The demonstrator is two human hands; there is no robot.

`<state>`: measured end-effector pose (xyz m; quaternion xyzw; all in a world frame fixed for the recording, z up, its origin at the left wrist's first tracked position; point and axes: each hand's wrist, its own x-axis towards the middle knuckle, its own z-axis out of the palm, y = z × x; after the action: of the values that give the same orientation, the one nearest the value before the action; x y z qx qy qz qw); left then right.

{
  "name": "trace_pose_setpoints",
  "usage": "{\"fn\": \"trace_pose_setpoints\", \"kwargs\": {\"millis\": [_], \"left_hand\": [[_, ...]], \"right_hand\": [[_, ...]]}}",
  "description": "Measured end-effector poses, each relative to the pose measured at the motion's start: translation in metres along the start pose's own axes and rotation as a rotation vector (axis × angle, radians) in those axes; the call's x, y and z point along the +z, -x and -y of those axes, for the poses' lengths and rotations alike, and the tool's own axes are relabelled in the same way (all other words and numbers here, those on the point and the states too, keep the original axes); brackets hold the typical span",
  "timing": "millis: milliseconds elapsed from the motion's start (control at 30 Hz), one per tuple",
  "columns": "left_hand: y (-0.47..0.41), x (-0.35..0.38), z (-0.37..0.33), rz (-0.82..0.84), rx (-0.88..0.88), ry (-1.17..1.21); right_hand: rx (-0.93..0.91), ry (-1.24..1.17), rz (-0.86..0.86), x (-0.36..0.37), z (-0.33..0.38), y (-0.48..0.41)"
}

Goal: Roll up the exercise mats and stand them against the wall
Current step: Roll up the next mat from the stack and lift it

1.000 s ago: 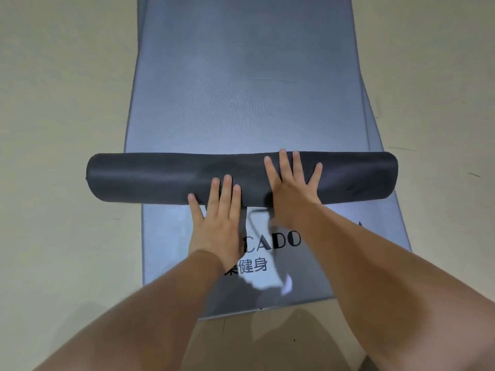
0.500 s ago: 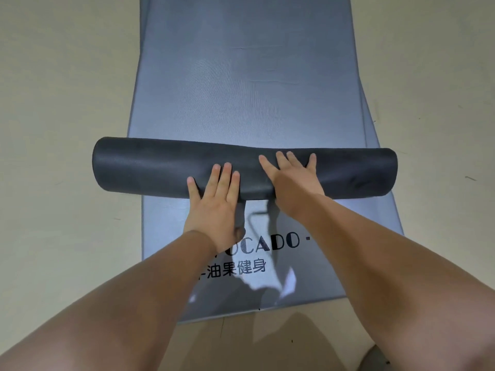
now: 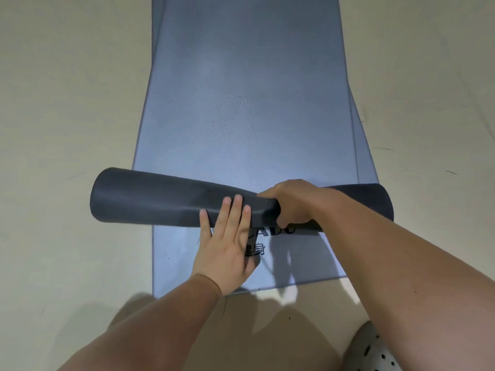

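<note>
**A:** Head camera first: what is in front of you?

**B:** A long blue-grey foam exercise mat point(image 3: 246, 124) lies flat on the pale beige floor point(image 3: 67, 103). Its near part is wound into a dark charcoal roll point(image 3: 160, 200) that lies crosswise. Another blue-grey mat point(image 3: 267, 263) lies beneath it, its near end with black printed lettering point(image 3: 254, 249) showing below the roll.

**A:** What is your right hand doing?

**B:** My right hand point(image 3: 292, 203) is closed round the roll right of its middle, fingers curled over the top and far side, thumb underneath. The roll is pinched narrower there and flares wider toward its left end, which overhangs the mat's left edge.

**A:** And your left?

**B:** My left hand point(image 3: 227, 247) is open and flat, holding nothing. Its fingers point(image 3: 235, 207) press against the near face of the roll, just beside my right hand; the palm rests on the lower mat over the lettering.

**A:** Anything else?

**B:** A light perforated clog point(image 3: 372, 349) at the bottom right.
</note>
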<state>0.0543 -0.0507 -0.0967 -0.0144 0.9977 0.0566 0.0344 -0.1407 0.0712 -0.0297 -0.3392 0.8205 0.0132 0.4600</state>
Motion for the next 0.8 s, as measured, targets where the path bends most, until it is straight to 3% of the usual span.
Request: {"fn": "trace_pose_setpoints", "kwargs": {"millis": [133, 233, 433, 600, 633, 800], "left_hand": [[0.001, -0.002, -0.004, -0.026, 0.006, 0.043], [-0.009, 0.0, 0.005, 0.126, 0.023, -0.025], [-0.055, -0.009, 0.017, 0.299, -0.014, -0.009], [-0.116, -0.026, 0.036, 0.386, 0.0, 0.017], [-0.127, -0.029, 0.039, 0.422, 0.004, 0.018], [-0.157, -0.04, 0.047, 0.472, 0.006, 0.019]], "right_hand": [[0.014, -0.111, 0.168, -0.014, -0.004, 0.004], [0.038, -0.169, 0.16, -0.011, -0.005, 0.0], [0.11, -0.101, -0.109, 0.004, -0.01, -0.007], [0.117, 0.01, -0.662, 0.064, 0.012, 0.003], [0.126, 0.082, -0.707, 0.077, 0.018, 0.004], [0.291, 0.223, -0.527, 0.105, 0.007, -0.01]]}}
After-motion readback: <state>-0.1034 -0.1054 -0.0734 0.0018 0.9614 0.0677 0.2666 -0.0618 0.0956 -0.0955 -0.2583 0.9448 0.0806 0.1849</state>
